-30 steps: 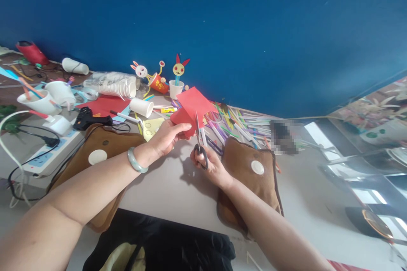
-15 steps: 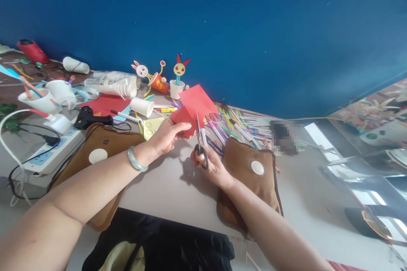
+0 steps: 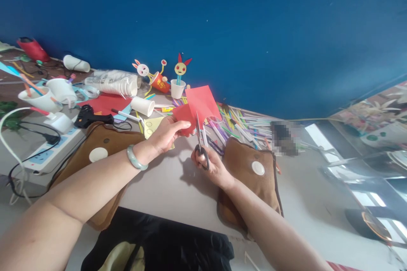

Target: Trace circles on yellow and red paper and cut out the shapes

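Black glue gun (image 3: 90, 117) lies left, a white cup (image 3: 142, 106) tipped beside it; now the left hand (image 3: 167, 134) pinches red paper (image 3: 200, 103) above the table (image 3: 152, 190), and the right hand (image 3: 211, 165) grips scissors (image 3: 201, 150), blades at the paper, near a brown pouch (image 3: 248, 178).

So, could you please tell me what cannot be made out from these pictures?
Left hand, head view: some fingers are hidden behind the red paper.
Dark object, head view: blurred by pixelation.
Black cloth, head view: cut off by the bottom edge.
Red cup, head view: its lettering is too small to read.
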A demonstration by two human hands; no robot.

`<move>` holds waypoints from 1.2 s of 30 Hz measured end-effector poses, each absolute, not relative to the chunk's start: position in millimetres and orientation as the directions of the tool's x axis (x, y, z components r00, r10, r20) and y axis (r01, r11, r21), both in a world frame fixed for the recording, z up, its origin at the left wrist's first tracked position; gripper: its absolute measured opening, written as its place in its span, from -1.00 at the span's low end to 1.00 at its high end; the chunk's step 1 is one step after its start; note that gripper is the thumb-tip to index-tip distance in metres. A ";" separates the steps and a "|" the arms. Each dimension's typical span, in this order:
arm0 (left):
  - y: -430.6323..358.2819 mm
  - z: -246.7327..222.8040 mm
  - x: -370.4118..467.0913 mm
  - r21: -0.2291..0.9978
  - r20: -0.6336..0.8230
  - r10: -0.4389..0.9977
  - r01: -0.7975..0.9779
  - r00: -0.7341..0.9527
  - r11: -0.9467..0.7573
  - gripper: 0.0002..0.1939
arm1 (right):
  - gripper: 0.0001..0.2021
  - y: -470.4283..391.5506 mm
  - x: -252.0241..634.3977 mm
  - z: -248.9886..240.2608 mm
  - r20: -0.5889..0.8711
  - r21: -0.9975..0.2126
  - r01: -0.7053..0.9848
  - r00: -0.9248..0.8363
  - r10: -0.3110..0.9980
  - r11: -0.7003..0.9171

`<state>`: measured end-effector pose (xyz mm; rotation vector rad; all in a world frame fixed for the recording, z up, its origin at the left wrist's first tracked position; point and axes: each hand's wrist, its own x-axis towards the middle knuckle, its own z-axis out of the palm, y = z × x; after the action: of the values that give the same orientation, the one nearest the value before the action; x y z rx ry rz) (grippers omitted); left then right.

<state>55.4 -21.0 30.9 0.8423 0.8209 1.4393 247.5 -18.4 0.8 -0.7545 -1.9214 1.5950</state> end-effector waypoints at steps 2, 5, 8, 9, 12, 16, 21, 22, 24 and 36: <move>-21.2 30.8 55.1 0.875 0.027 0.999 -0.483 -0.021 -0.034 -0.69 | -0.43 -18.4 247.5 0.7 0.044 -0.984 0.093 -0.706 0.707 0.154; -21.2 31.9 54.8 0.878 0.018 0.999 -0.477 -0.034 -0.032 -0.70 | -0.43 -18.6 247.3 1.2 0.042 -0.983 0.097 -0.710 0.703 0.156; -21.3 33.9 54.2 0.880 0.012 0.999 -0.474 -0.044 -0.031 -0.72 | -0.43 -18.7 247.3 1.8 0.037 -0.985 0.093 -0.714 0.700 0.147; -21.4 34.5 53.9 0.881 0.014 0.999 -0.472 -0.043 -0.032 -0.72 | -0.44 -18.7 247.4 1.9 0.034 -0.985 0.093 -0.714 0.699 0.143; -21.5 35.2 52.9 0.883 0.017 0.999 -0.468 -0.040 -0.034 -0.72 | -0.44 -18.5 247.9 1.4 0.025 -0.988 0.089 -0.718 0.696 0.128; -21.1 35.0 52.4 0.878 -0.001 0.998 -0.477 -0.055 -0.026 -0.73 | -0.44 -18.1 248.5 0.5 0.026 -0.987 0.091 -0.720 0.693 0.131; -20.2 35.2 52.1 0.876 -0.001 0.998 -0.482 -0.066 -0.031 -0.72 | -0.43 -17.7 247.9 1.6 0.030 -0.983 0.102 -0.724 0.689 0.150; -20.0 35.1 51.8 0.876 -0.001 0.998 -0.482 -0.069 -0.032 -0.72 | -0.43 -17.7 247.7 1.9 0.025 -0.983 0.107 -0.723 0.690 0.147; -19.8 34.4 51.1 0.875 0.002 0.998 -0.483 -0.068 -0.035 -0.71 | -0.44 -17.7 247.7 2.4 0.013 -0.984 0.114 -0.723 0.691 0.138; -20.2 34.1 49.7 0.875 0.015 0.996 -0.482 -0.088 -0.056 -0.75 | -0.45 -18.5 247.8 1.2 -0.001 -0.984 0.126 -0.717 0.697 0.128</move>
<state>49.7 -20.2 34.1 0.8129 0.8651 1.4926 247.8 -18.5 1.2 -0.7912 -1.9474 1.6240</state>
